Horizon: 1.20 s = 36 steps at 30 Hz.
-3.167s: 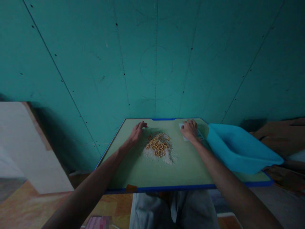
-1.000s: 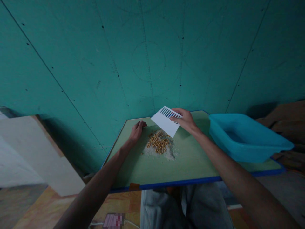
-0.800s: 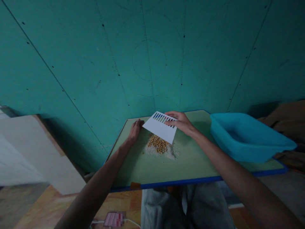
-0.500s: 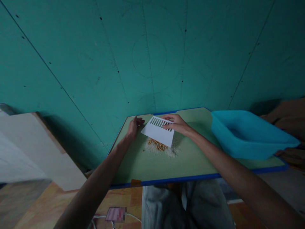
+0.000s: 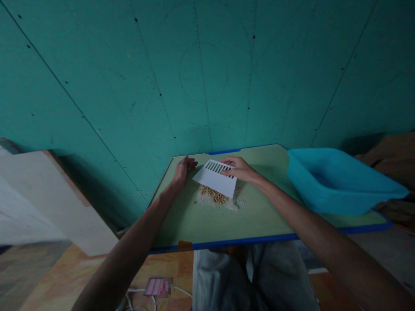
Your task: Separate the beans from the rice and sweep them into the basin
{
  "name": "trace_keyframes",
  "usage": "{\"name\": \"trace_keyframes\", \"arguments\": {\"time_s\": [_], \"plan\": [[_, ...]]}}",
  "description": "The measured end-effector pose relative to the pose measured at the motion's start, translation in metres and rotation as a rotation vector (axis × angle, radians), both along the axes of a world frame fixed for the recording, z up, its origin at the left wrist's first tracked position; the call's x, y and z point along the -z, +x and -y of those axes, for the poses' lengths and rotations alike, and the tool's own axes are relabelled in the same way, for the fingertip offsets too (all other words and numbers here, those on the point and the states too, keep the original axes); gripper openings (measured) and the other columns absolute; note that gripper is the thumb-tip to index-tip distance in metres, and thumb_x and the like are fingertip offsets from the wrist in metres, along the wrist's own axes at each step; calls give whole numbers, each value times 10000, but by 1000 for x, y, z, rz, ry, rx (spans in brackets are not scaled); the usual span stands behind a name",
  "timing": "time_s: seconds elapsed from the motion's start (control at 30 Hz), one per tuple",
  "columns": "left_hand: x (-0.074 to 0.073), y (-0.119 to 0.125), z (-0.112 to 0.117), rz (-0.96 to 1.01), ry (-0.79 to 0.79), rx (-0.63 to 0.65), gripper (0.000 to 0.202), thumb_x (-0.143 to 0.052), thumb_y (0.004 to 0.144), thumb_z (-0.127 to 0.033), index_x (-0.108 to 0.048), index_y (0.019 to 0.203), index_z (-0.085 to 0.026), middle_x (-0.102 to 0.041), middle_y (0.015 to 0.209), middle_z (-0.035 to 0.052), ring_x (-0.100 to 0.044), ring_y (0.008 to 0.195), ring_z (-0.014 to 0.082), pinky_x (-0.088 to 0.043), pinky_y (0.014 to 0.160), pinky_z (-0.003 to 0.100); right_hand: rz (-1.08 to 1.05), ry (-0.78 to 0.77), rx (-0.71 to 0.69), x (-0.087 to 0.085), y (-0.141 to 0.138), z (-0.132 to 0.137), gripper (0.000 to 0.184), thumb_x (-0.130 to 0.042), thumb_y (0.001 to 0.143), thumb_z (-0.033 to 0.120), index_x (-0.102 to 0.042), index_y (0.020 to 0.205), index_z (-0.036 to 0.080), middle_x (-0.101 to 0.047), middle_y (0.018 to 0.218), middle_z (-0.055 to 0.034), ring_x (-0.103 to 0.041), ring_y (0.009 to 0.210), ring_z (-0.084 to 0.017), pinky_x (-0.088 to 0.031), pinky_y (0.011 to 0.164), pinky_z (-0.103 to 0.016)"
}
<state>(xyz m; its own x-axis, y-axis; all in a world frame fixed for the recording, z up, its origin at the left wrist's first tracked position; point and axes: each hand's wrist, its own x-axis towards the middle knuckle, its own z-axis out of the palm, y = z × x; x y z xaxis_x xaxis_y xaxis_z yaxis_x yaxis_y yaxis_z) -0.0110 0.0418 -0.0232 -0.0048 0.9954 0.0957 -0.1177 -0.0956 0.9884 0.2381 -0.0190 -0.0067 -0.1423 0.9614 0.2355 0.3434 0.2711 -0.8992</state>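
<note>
My right hand (image 5: 241,169) grips a white slotted card (image 5: 215,179), a flat scoop-like piece with a row of long slots along its far edge. The card is tilted over a small heap of round yellow beans (image 5: 216,197). White grains (image 5: 231,205), rice-like, lie spread around and under the beans. To the left of the card, my left hand (image 5: 184,170) rests edge-down near the board's far left, fingers loosely extended and holding nothing. Part of the heap is hidden beneath the card.
The pale green tabletop (image 5: 259,220) has blue-taped edges. On its right stands a blue plastic basin (image 5: 340,190). A green wall (image 5: 207,77) rises right behind the table. A white panel (image 5: 55,194) leans at the left; a phone-like device (image 5: 158,287) with cables lies on the floor.
Hardly anything differs. The view has tilted slightly, and the card with my right hand has shifted very little over the heap. My left hand stays in place.
</note>
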Motion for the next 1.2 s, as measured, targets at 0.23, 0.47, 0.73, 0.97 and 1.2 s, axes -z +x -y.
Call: {"name": "trace_keyframes", "arguments": {"time_s": [0.23,0.47,0.73,0.97,1.2], "plan": [[3,-1,-3,-5,12,5,455,-455,917,-473,-646,1021,-74,-694,1039,200,-669,962,252,-469,1005,438,-40,-42,4,0,-3,1,423,-770,605,70,-722,1017,153,-722,1030,-87,-674,771,-183,-542,638,-285],[13,-4,-15,-23,27,-6,500,-483,879,-561,-663,1002,-111,-719,990,148,-674,887,249,-493,862,410,-167,-76,-41,-13,3,5,406,-739,708,155,-713,1113,168,-743,986,-73,-645,662,-134,-504,561,-249],[5,-1,-4,-4,1,-10,463,-480,887,-507,-643,1020,-94,-701,997,163,-671,866,226,-502,877,393,-165,-125,-130,-8,-13,12,477,-788,627,93,-717,1092,173,-739,1064,-76,-653,711,-140,-503,579,-241],[2,0,-1,-31,27,-12,473,-462,898,-488,-645,1028,-72,-689,1038,204,-667,933,240,-483,940,393,-103,-43,-125,-3,-20,12,483,-782,621,64,-726,1095,136,-724,1134,-105,-675,942,-216,-535,784,-312],[5,-1,-3,-24,19,-11,456,-473,891,-488,-651,1021,-89,-693,1015,183,-663,915,234,-478,940,415,-100,2,-75,-4,-17,11,471,-776,623,61,-740,1080,170,-743,1096,-80,-680,929,-208,-546,807,-322]]}}
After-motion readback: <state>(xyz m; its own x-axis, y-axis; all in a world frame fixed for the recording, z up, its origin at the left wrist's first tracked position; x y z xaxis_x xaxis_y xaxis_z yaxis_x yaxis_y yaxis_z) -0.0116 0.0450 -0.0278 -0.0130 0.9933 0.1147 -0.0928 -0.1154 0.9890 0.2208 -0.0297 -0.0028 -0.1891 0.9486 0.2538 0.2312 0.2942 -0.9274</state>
